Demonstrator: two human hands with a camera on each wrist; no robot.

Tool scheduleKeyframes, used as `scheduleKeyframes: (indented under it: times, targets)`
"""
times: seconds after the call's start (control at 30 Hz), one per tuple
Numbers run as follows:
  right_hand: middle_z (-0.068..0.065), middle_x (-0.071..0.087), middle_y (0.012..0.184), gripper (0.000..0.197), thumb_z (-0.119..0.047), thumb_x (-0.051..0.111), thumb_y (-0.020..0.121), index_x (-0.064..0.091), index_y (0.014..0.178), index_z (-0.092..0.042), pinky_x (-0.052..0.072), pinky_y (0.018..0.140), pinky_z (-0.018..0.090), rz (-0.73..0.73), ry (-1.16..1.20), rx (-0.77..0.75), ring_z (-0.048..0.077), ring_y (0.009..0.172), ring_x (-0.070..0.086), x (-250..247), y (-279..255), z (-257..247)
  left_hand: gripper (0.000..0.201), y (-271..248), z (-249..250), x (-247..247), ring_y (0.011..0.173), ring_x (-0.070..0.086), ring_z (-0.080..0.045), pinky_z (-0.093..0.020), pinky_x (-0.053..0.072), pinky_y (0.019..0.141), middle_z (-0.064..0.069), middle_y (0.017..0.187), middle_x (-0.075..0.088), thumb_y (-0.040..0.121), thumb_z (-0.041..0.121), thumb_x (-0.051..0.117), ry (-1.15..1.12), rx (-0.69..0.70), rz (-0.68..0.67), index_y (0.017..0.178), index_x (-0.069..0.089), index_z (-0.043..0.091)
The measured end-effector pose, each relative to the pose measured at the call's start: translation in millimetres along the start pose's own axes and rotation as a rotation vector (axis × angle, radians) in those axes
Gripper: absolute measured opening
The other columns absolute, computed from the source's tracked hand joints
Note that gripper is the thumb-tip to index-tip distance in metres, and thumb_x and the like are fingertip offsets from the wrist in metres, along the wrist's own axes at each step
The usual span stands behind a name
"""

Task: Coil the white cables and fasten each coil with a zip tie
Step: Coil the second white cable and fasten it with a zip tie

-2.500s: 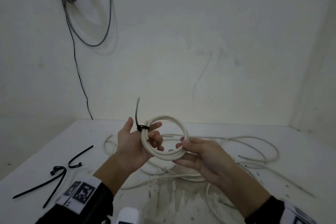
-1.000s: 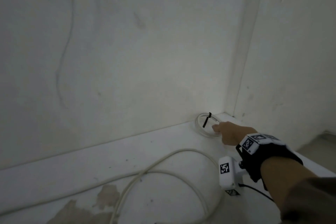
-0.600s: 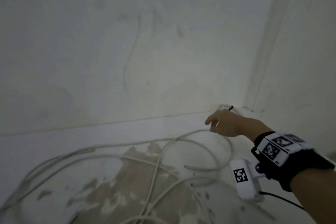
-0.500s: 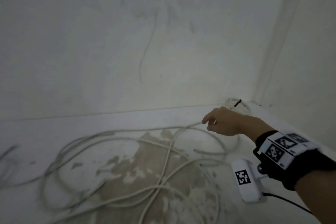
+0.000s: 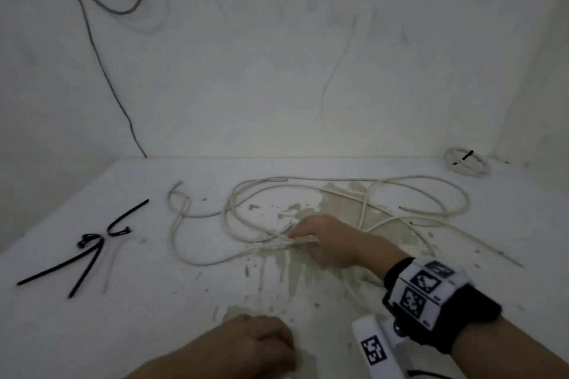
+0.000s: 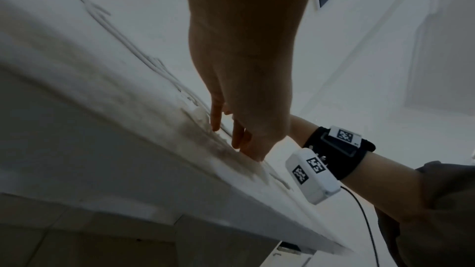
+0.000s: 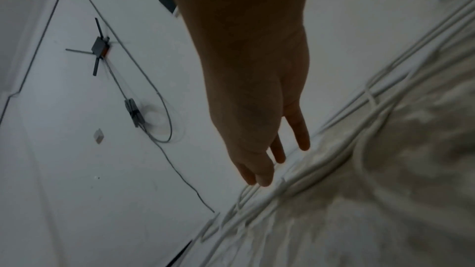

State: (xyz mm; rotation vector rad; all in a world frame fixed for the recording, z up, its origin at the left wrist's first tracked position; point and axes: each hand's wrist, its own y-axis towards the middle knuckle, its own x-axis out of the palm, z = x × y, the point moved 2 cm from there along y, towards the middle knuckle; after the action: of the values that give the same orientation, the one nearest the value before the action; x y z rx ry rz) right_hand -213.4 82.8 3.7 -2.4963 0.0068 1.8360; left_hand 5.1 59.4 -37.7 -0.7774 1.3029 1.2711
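Observation:
Several loose white cables (image 5: pixel 363 191) lie tangled across the middle of the white table (image 5: pixel 154 301). My right hand (image 5: pixel 295 236) reaches into the tangle, its straight fingers (image 7: pixel 303 143) touching a bundle of strands (image 7: pixel 334 170). Whether the thumb pinches a strand is hidden. At the front edge my left hand (image 5: pixel 277 344) rests loosely with nothing in it, fingertips (image 6: pixel 257 156) on the table. A finished white coil (image 5: pixel 466 163) with a black zip tie (image 5: pixel 465 156) lies in the far right corner. Spare black zip ties (image 5: pixel 89 248) lie at the left.
White walls close the table at the back and right. A grey cable (image 5: pixel 101 49) hangs down the back wall at the left. The table's paint is worn brown (image 5: pixel 338 203) under the tangle. A camera unit (image 5: pixel 375 351) hangs from my right wrist.
The tied coil left both hands and was set down in the far right corner by my right hand. That hand then came back left onto the loose cables.

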Motion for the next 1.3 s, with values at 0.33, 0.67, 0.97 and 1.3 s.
scheduleKeyframes:
  times: [0.33, 0.67, 0.97, 1.3]
  targets:
    - [0.016, 0.068, 0.083, 0.017, -0.015, 0.062, 0.088, 0.074, 0.093, -0.004, 0.039, 0.069, 0.019, 0.139, 0.016, -0.201, 0.022, 0.078, 0.055, 16, 53, -43, 0.051, -31, -44, -33, 0.118, 0.044, -0.011, -0.027, 0.045, 0.093, -0.001, 0.131, 0.048, 0.079, 0.034, 0.052, 0.136, -0.386, 0.391, 0.128, 0.042, 0.023]
    - [-0.009, 0.067, 0.056, 0.013, -0.013, 0.061, 0.088, 0.073, 0.087, -0.019, 0.048, 0.053, 0.017, 0.757, 0.529, -0.133, 0.007, 0.056, 0.058, -140, 7, -26, 0.012, -4, -111, -91, 0.087, 0.063, -0.011, -0.032, 0.051, 0.081, 0.002, 0.092, 0.068, 0.091, 0.012, 0.055, -0.019, -0.670, 0.685, 0.099, 0.064, 0.013]
    - [0.019, 0.038, 0.141, 0.076, -0.020, 0.068, 0.083, 0.027, 0.146, -0.015, 0.037, 0.102, 0.039, 0.761, -0.157, 0.269, 0.031, 0.123, 0.043, -156, -10, 17, 0.026, 34, -87, -135, 0.047, 0.030, -0.006, -0.021, 0.028, 0.044, 0.003, 0.060, 0.036, 0.098, 0.024, 0.040, -0.765, -0.674, 0.896, 0.093, 0.064, 0.016]
    - [0.005, 0.031, 0.134, 0.066, -0.045, 0.048, 0.086, 0.019, 0.143, -0.029, 0.020, 0.106, 0.048, 0.794, -0.092, -0.102, 0.013, 0.125, 0.025, -112, 33, -60, 0.021, 50, -40, -178, 0.038, 0.019, -0.003, -0.014, 0.013, 0.033, 0.006, 0.051, 0.029, 0.086, 0.031, 0.043, -1.438, -0.375, 0.769, 0.073, 0.051, 0.017]
